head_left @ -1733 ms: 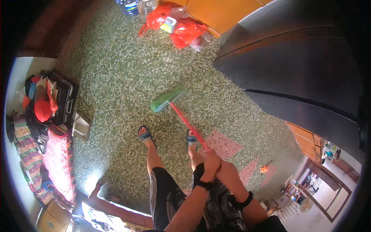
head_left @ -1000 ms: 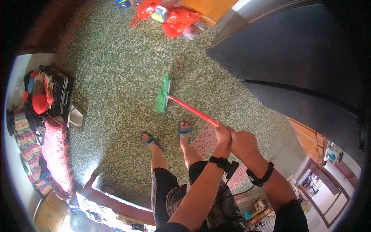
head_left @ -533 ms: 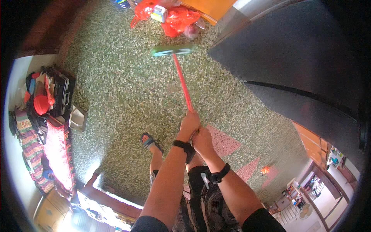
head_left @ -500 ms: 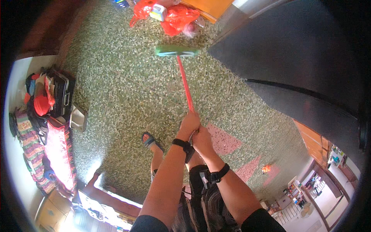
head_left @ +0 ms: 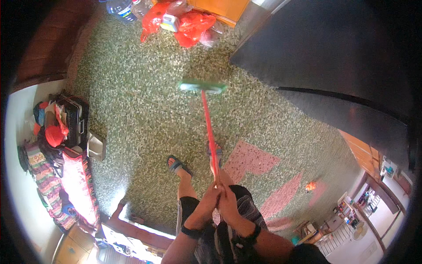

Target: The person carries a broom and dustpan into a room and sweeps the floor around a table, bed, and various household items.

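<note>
A floor mop (head_left: 207, 115) with a slim red handle and a wide flat green-and-white head reaches away from me. Its head is smeared by motion and lies over the speckled terrazzo floor (head_left: 145, 119). Close to my body, my left hand (head_left: 208, 206) is wrapped round the near end of the handle. Pressed against it, my right hand (head_left: 228, 206) grips the same end; the fingers of both partly hide each other. Below the handle, my feet in grey-blue sandals (head_left: 179, 167) stand on the floor.
Red plastic bags (head_left: 193, 27) and clear bottles (head_left: 121, 9) sit at the far side. A large dark panel (head_left: 325, 53) juts in from the right. At the left are a black case (head_left: 78, 121) and a small open box (head_left: 96, 146). A small orange object (head_left: 311, 186) lies at right.
Both hands have pulled back toward my body, drawing the mop nearer along the floor. Its head is now farther from the red bags.
</note>
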A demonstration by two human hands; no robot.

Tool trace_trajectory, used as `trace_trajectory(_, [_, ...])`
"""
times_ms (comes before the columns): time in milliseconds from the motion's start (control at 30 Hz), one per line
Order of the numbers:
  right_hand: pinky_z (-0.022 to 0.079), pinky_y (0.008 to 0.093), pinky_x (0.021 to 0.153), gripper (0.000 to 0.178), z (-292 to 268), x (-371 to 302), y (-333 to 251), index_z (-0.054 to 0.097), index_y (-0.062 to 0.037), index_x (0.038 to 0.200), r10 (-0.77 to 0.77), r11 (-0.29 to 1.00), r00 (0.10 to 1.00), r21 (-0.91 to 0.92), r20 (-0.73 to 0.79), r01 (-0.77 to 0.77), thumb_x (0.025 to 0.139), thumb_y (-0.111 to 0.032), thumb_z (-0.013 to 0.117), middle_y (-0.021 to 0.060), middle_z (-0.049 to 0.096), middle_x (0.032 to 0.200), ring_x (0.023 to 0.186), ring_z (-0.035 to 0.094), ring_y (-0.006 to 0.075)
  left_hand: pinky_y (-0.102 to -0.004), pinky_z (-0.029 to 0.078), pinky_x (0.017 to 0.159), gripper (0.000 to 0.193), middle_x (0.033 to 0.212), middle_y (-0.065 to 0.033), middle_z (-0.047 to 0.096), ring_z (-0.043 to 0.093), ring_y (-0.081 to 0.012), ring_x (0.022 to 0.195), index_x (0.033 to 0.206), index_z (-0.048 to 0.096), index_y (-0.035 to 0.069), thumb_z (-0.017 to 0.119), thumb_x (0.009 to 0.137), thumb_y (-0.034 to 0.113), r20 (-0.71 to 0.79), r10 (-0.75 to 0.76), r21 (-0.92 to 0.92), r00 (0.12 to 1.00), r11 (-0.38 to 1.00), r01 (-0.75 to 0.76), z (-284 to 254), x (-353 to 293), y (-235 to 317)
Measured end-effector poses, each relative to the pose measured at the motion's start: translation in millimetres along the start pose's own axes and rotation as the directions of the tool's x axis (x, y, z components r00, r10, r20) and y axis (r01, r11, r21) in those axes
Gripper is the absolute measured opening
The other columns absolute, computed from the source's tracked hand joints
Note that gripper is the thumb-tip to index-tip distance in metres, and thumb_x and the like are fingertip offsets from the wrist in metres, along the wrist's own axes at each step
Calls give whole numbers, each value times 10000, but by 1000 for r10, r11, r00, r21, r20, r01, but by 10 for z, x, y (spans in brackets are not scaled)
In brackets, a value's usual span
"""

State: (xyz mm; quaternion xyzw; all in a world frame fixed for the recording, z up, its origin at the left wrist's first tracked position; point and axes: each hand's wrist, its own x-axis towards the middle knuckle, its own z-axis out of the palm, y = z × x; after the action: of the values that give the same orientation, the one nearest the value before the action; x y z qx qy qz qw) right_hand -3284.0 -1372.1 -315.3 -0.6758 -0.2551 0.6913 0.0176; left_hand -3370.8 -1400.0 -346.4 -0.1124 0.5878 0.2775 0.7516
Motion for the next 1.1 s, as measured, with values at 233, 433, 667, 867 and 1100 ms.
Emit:
trace_trajectory(233, [423, 432, 854, 368, -46, 1857, 220, 502, 18, 1079, -589, 605, 807, -685, -43, 405, 946, -315, 421, 196, 531, 1034, 1032, 520, 312, -242, 428, 519, 355, 739, -18, 523, 491, -94, 591, 1273, 422, 67, 419, 972, 256, -38, 29, 481, 999, 877, -7, -211, 406, 779])
trace_trajectory(433, [515, 426, 558, 300, 643, 2301, -476, 410, -87, 1042, 59, 891, 981, 434, 185, -136, 954, -373, 403, 99, 514, 748, 584, 543, 247, -231, 321, 404, 353, 628, 32, 425, 388, -62, 493, 1293, 433, 112, 410, 972, 256, -135, 156, 499, 978, 864, -69, -816, 256, 665])
trace_trajectory(667, [380, 361, 355, 264, 1501, 1745, 570, 437, -82, 1031, 143, 970, 981, 218, -134, -112, 979, -326, 351, 52, 416, 538, 385, 446, 203, -237, 366, 436, 279, 614, 20, 453, 445, -86, 515, 1075, 509, 57, 396, 967, 288, -214, -120, 479, 969, 852, 211, -1355, -552, 59])
trace_trajectory(867, [382, 308, 399, 288, 1024, 1957, 840, 446, -52, 1083, -11, 886, 989, 458, -145, 77, 977, -313, 389, 22, 428, 596, 464, 438, 162, -452, 450, 613, 326, 826, -291, 572, 540, -442, 653, 1213, 456, 30, 357, 949, 195, -10, 287, 768, 958, 616, -176, -988, -594, 388])
trace_trajectory(1100, [380, 327, 393, 190, 1032, 2416, -72, 449, -153, 1132, 8, 894, 966, 434, -258, 108, 974, -249, 403, 31, 440, 598, 437, 415, 168, -519, 421, 672, 244, 864, -281, 574, 549, -471, 842, 998, 427, -14, 386, 957, 223, 175, 485, 848, 857, 367, -381, -1325, 512, 285])
